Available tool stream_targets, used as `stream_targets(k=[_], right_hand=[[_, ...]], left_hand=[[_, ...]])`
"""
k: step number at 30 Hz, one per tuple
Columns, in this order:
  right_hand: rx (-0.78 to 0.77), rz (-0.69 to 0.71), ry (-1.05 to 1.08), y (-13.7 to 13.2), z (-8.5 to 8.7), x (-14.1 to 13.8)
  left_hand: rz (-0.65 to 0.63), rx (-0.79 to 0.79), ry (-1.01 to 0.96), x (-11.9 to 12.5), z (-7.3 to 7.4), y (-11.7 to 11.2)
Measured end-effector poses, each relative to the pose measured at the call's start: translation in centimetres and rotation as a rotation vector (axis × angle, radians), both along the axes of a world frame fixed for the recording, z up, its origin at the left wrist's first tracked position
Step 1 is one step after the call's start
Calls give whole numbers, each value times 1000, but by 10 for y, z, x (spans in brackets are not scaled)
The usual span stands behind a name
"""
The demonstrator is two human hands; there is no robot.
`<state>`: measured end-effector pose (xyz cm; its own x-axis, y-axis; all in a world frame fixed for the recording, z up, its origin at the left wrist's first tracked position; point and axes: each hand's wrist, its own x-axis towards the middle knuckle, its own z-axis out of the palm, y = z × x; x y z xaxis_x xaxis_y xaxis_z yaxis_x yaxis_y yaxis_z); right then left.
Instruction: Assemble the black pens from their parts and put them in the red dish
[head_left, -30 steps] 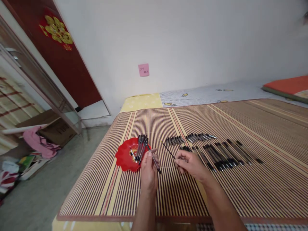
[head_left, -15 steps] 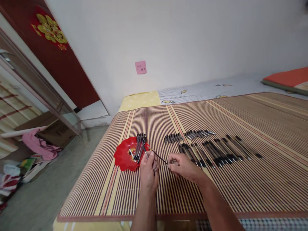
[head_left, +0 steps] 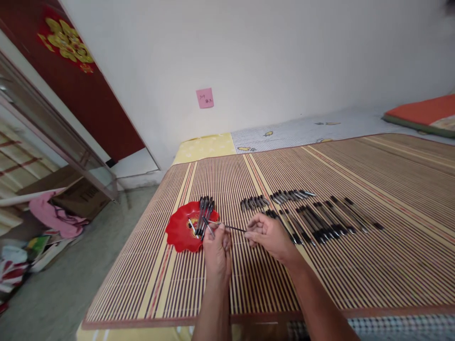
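Observation:
My left hand [head_left: 216, 244] is closed in a pinch beside the red plate. A short dark pen piece [head_left: 209, 227] sticks up from its fingers, and a thin black pen refill [head_left: 235, 228] passes between its thumb and fingertips. The refill's other end is pinched by my right hand [head_left: 263, 233], so it spans the gap between both hands almost level. Several capped pens [head_left: 204, 213] lie across the scalloped red plate [head_left: 176, 234], together with a small white stick [head_left: 192, 226]. To the right, several pens or pen barrels [head_left: 313, 222] lie in a slanted row.
Behind the row lie two groups of short dark pen pieces [head_left: 254, 202] and pale-tipped ones [head_left: 292, 195]. Everything rests on a striped bamboo mat [head_left: 249, 284] over a bed. A wall with a pink note [head_left: 205, 98] stands behind. Beyond the left edge is floor with a cardboard box [head_left: 83, 201].
My right hand has risen slightly, bringing the refill from a downward slant to nearly level. The pen piece in my left hand leans more to the left. The view has shifted a little.

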<state>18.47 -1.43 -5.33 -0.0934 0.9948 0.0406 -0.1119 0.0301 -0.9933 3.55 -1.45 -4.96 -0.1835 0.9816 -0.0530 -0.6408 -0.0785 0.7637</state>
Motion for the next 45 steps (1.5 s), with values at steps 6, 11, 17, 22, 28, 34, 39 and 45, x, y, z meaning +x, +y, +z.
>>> stream_targets(k=[6, 11, 17, 22, 28, 34, 39, 45], right_hand=[[122, -190, -74, 0, 0, 0], [128, -153, -19, -1, 4, 3], [103, -38, 109, -2, 6, 3], [124, -110, 135, -1, 6, 1], [14, -167, 510, 1, 4, -4], [3, -387, 711, 7, 0, -5], [32, -561, 762, 10, -2, 19], [95, -615, 711, 3, 11, 35]], left_hand=[[-73, 18, -14, -1, -1, -4], [-82, 27, -48, -1, -3, -3], [-90, 23, -87, -1, -3, -1], [-115, 36, -88, 2, -1, -4], [-208, 46, -14, 12, 1, -12], [-310, 3, 40, 18, 0, -14], [-357, -51, 35, 14, -4, -11], [-297, 118, 455, 10, 1, -13]])
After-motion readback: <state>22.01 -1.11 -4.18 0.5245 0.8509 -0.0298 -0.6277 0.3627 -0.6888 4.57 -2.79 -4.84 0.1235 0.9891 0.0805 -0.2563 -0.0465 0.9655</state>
